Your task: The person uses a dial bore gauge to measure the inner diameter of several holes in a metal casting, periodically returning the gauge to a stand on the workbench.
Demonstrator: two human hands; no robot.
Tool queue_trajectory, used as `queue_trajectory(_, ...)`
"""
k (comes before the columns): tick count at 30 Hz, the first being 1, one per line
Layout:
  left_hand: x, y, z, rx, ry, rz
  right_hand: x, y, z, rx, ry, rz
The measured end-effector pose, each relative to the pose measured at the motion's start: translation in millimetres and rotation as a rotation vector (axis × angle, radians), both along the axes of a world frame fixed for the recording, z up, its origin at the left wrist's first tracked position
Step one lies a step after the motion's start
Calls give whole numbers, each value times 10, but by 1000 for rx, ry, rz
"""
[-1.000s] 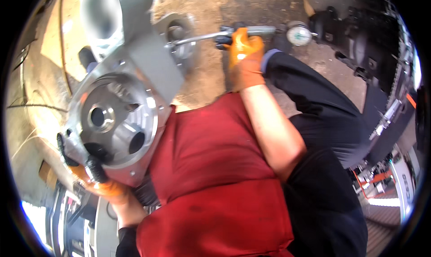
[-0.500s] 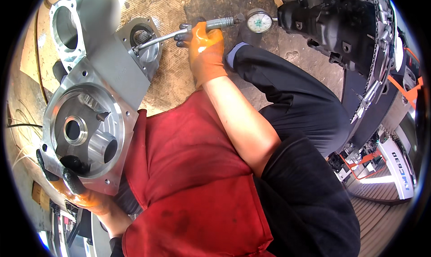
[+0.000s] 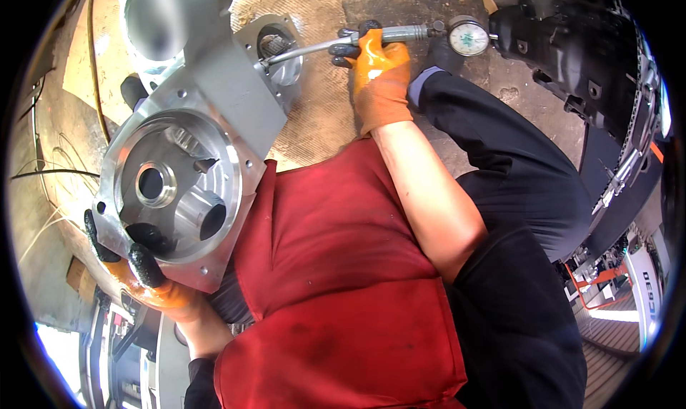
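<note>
A large grey machined metal housing [image 3: 232,87] with several round bores leans against my lap on the left. My left hand [image 3: 153,287], in an orange glove with black fingertips, grips the flange at its lower left edge, one finger reaching over into the wide round recess. In my right hand [image 3: 382,87], gloved alike, is a dial bore gauge [image 3: 407,34], held where its thin rod meets the handle. The rod slants to the left, and its tip is at the small far bore [image 3: 282,52] of the housing. The round white dial [image 3: 469,37] faces up.
A black molded machine part [image 3: 564,52] and a cable chain [image 3: 636,123] stand at the right. My bent leg [image 3: 507,137] lies between them and my red apron [image 3: 343,266]. Worn brown matting [image 3: 321,134] covers the floor ahead. Thin cables [image 3: 57,173] hang at the left.
The whole view has shifted, so everything appears farther right. Both hands keep their grips, and the gauge's tip stays at the same bore.
</note>
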State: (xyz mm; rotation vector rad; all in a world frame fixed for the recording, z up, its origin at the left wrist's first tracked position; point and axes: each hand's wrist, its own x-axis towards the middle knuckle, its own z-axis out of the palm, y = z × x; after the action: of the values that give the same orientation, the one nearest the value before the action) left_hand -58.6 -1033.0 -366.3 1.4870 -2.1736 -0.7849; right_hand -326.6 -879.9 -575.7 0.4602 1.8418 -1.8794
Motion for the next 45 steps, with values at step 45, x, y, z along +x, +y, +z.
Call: queue_trajectory(45,716,-369,-123,-350,-317,-435,16,-53,95,61,-10,-14)
